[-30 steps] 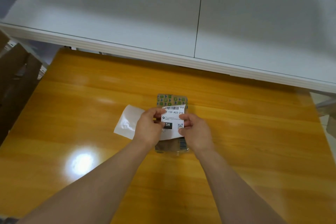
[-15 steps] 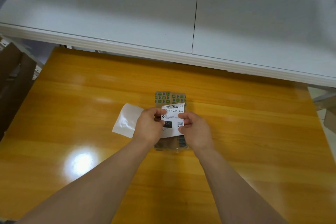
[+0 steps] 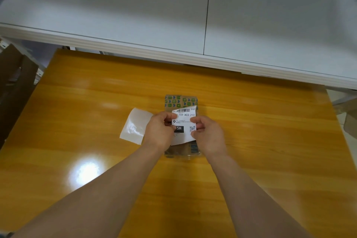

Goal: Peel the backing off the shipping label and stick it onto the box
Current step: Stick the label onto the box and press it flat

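Placement is the step in hand, judging by the scene: the shipping label sits printed side up over the small cardboard box, and its peeled backing lies on the tabletop just outside the left hand.

To do it well, square the label's edges to the box edges before any adhesive bites, set 1 short edge down first, then smooth from that edge toward the other with flat fingertips so no bubble or crease gets trapped. The far corner curls upward, so it looks not fully pressed; that corner will need a firm rub last.

Both forearms reach forward and converge over the box, wrists low, knuckles up. The left hand is closed in a pinch on the label's left edge, thumb on top. The right hand is likewise curled, thumb and fingers gripping the label's right edge near the QR code. The box lies beneath and between both hands, its green-patterned end showing beyond the fingertips.
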A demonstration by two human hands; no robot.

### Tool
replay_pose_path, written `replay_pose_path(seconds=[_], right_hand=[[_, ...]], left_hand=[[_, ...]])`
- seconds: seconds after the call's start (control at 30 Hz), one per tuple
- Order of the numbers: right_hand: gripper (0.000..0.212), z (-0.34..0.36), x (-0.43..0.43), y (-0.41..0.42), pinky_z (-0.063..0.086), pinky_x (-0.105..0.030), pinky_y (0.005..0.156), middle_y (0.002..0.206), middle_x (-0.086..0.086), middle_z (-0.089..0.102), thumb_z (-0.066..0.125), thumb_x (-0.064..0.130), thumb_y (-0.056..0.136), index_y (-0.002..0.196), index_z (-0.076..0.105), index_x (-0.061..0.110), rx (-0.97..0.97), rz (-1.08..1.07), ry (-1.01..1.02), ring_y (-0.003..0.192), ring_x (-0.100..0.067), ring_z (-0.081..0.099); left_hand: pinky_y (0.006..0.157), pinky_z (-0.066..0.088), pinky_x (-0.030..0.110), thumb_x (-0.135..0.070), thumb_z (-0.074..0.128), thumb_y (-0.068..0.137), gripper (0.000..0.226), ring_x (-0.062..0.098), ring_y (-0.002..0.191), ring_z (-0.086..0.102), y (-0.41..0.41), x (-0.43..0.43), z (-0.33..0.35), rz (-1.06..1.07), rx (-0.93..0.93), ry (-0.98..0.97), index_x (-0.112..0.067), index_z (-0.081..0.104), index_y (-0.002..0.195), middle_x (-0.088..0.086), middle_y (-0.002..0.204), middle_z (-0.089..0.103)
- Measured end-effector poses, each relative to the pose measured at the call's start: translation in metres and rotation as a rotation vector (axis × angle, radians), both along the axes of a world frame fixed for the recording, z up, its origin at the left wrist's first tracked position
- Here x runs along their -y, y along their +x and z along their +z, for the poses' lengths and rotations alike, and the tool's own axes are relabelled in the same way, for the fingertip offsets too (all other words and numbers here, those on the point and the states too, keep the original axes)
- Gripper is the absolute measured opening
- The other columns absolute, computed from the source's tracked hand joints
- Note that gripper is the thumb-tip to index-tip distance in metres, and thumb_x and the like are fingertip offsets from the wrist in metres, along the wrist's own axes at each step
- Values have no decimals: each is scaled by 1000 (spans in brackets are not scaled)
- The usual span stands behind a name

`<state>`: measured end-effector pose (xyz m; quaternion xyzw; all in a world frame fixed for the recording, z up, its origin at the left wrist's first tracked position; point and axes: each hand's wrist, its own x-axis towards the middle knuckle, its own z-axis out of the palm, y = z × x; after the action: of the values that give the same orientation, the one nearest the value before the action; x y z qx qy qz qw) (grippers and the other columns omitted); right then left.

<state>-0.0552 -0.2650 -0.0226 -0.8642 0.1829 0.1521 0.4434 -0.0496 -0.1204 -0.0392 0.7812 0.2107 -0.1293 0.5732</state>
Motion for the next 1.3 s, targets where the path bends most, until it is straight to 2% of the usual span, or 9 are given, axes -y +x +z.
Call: replay_pose_path(seconds=[0.13,0.37,0.63,0.8,0.97,1.17,1.23,1.3], right_hand=[[42,-1,-1,0,52,-26,73,91,6,56,64,-4,89,123,65,20,-5,5,-2,79,-11,56],[41,-2,-1,0,53,-28,75,96,4,58,65,-3,88,121,66,21,0,20,-22,82,-13,57],[42,-3,-2,-1,53,-27,74,98,3,61,62,-5,88,121,67,21,10,-3,-19,82,-14,60],[40,-3,-1,-3,44,-14,59,102,2,61,61,-5,90,119,68,22,13,13,-25,82,-13,59],[40,-2,-2,-3,49,-22,69,104,1,62,62,-5,89,119,69,21,13,11,-38,85,-14,60],[42,-1,-4,-2,50,-23,71,106,-1,63,59,-7,89,119,69,21,21,22,-48,86,-14,60],[42,-2,-4,-2,48,-20,67,105,0,62,59,-6,90,120,69,21,13,20,-51,86,-14,59],[41,-2,-3,-2,45,-13,58,107,0,63,59,-6,90,119,69,21,7,22,-58,84,-13,59]], left_hand=[[88,58,40,5,58,91,33,19,100,67,1,1,0,9,-2,-5,-20,69,109,-1,106,68],[90,57,40,6,57,92,33,18,98,64,2,2,2,14,1,1,-16,69,113,-5,100,66],[89,57,40,6,57,91,34,20,101,66,-1,3,1,6,14,30,-17,68,112,-1,106,67],[87,57,39,4,57,92,32,20,100,65,-1,4,2,-17,23,67,-19,68,111,2,112,68],[86,56,35,4,57,92,32,20,102,65,-2,4,3,-48,35,103,-23,67,107,3,120,64],[89,57,41,2,57,92,32,21,102,65,-2,3,3,-60,47,128,-26,67,103,6,122,62],[88,57,41,1,57,92,31,22,102,66,-2,3,3,-64,51,136,-26,67,102,6,122,62],[86,58,40,0,57,92,29,23,102,66,-2,3,4,-71,47,155,-26,68,102,6,122,63]])
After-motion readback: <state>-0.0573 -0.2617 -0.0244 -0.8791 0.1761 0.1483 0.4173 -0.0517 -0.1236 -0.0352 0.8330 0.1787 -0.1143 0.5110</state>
